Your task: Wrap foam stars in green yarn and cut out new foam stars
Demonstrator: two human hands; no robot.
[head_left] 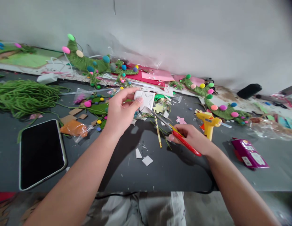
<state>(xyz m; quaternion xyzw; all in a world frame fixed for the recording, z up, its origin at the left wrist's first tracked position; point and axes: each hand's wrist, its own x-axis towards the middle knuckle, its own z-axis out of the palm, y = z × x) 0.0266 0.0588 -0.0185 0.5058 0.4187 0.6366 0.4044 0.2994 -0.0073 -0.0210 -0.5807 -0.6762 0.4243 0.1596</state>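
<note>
Pinched between the thumb and fingers of my left hand is a white foam piece with a star outline marked on it. My right hand grips a pair of scissors with red and yellow handles. The blades point up and left, and their tips reach the lower edge of the foam piece. Whether they are cutting into it I cannot tell. Below the blades lies a pencil. White offcuts are on the table nearer to me, and a yellow foam star rests just right of the held piece.
A yellow glue gun stands right of my right hand. On the left are a tablet, an orange packet and green yarn. A purple packet lies far right. Green wrapped crescents with pompoms line the wall.
</note>
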